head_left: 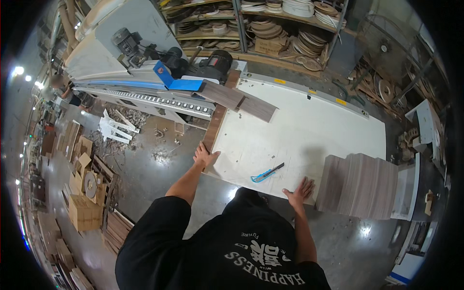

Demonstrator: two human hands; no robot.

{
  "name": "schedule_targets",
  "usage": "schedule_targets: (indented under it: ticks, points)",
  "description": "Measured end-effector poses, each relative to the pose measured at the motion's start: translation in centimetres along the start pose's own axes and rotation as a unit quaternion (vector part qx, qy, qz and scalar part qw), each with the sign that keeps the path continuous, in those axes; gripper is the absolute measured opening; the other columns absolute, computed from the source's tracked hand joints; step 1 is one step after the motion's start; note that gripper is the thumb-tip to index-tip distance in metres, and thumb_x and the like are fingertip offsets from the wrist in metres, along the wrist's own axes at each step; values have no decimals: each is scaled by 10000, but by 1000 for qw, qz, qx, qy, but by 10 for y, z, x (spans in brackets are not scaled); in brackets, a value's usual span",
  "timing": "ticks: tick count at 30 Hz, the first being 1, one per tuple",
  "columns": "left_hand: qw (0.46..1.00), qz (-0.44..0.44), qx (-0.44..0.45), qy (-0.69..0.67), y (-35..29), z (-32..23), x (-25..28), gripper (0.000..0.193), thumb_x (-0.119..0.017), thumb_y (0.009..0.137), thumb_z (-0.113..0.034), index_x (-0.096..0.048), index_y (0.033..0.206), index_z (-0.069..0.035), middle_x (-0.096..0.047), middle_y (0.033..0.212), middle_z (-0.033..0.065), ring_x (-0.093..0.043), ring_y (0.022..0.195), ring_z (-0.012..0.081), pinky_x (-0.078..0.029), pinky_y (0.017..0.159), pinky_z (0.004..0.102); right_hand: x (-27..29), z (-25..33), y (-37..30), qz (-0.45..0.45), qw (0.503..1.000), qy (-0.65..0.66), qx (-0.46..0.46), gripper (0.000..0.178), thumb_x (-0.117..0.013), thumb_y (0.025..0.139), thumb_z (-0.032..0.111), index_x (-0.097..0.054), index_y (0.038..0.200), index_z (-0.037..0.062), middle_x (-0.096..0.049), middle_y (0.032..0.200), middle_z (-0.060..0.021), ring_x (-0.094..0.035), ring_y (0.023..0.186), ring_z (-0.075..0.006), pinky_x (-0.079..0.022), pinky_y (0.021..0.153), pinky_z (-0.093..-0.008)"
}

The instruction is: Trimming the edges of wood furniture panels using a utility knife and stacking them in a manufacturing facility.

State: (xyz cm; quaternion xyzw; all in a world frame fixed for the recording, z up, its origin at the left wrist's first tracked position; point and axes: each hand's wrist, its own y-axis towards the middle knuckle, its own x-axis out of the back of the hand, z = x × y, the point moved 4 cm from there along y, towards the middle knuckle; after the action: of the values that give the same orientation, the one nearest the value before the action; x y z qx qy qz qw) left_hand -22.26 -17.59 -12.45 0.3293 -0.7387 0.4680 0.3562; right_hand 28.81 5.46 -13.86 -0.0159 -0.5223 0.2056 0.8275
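My left hand [205, 155] rests with its fingers spread on the near left corner of the white table [309, 135], at the end of a brown strip [217, 126] along the edge. Flat on the near edge lies my right hand [299, 191], empty, just left of a tall stack of grey-brown boards [360, 186]. Between the hands is a light-blue utility knife [263, 176] with its dark blade out. Farther off, narrow grey-brown boards [258, 107] reach from the machine [164, 89] onto the table.
Shelves at the back hold coiled edging rolls [309, 46]. A large fan [384, 48] stands at the back right. On the left floor are wood scraps, white offcuts [116, 129] and cardboard boxes [86, 212]. Another person [67, 92] is at the far left.
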Motion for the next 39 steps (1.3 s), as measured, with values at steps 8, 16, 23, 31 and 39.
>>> schedule_targets:
  ticks: [8, 16, 23, 31, 39]
  points:
    - [1000, 9, 0, 13, -7, -10, 4, 1462, -776, 772, -829, 27, 1771, -126, -243, 1784, 192, -276, 1626, 401, -241, 1282, 615, -3, -6, 1, -11, 1000, 6, 2, 1513, -991, 680, 569, -60, 1768, 82, 75, 1805, -335, 111, 1667, -535, 27, 1314, -663]
    - [1000, 10, 2, 7, -4, -4, 3, 1482, -786, 767, -826, 48, 1772, -125, -242, 1782, 201, -257, 1634, 406, -227, 1288, 618, -2, -1, 1, -8, 1000, 12, -1, 1496, -992, 686, 555, -68, 1768, 92, 74, 1805, -335, 116, 1667, -534, 17, 1312, -672]
    - [1000, 10, -2, 0, -3, -4, 2, 1485, -790, 760, -831, 40, 1772, -128, -234, 1780, 208, -247, 1636, 410, -221, 1286, 622, -4, -3, 1, -14, 1000, 9, -2, 1502, -990, 683, 567, -64, 1770, 104, 65, 1813, -318, 116, 1670, -527, 10, 1312, -679]
    - [1000, 10, -1, 1, -3, -4, 2, 1476, -787, 762, -832, 35, 1770, -134, -234, 1775, 211, -244, 1635, 416, -224, 1280, 632, -5, -4, 2, -20, 1000, 1, 2, 1517, -998, 674, 564, -54, 1772, 112, 59, 1812, -318, 117, 1671, -522, 6, 1313, -681]
    - [1000, 10, 3, 14, 0, -2, 1, 1459, -783, 780, -818, 40, 1770, -133, -230, 1776, 212, -261, 1629, 423, -237, 1277, 637, -7, -4, 4, -4, 1000, -11, -1, 1534, -997, 677, 565, -26, 1771, 101, 98, 1809, -318, 135, 1671, -516, 33, 1315, -676]
